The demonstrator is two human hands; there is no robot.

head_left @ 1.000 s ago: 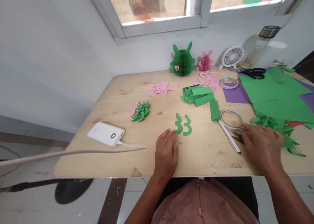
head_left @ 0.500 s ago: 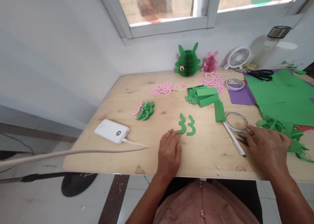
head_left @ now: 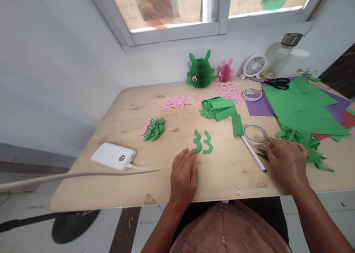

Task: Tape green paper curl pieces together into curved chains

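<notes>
Two green wavy-edged paper cutouts lie side by side, the left cutout (head_left: 197,142) and the right cutout (head_left: 208,142). My left hand (head_left: 183,173) rests flat on the table, fingertips at the lower edge of the left cutout. My right hand (head_left: 287,162) is curled over the scissors (head_left: 261,153); only their dark blades show, slightly apart, and the handles are hidden under the hand. Its index fingertip is at the rim of a tape roll (head_left: 254,143). A white pen (head_left: 253,155) and a folded green paper strip (head_left: 237,124) lie to the left of the roll.
Green strips (head_left: 219,108), pink cutouts (head_left: 175,102) and stacked green pieces (head_left: 154,129) lie around. At the back stand a green paper figure (head_left: 201,72), a fan (head_left: 254,66) and a bottle (head_left: 280,57). A power bank (head_left: 111,156) and cable sit left; green sheets (head_left: 307,112) right.
The view has shifted, so the table's things sit farther left in the picture. Both hands keep nearly the same places on the table, and the cutouts have not moved.
</notes>
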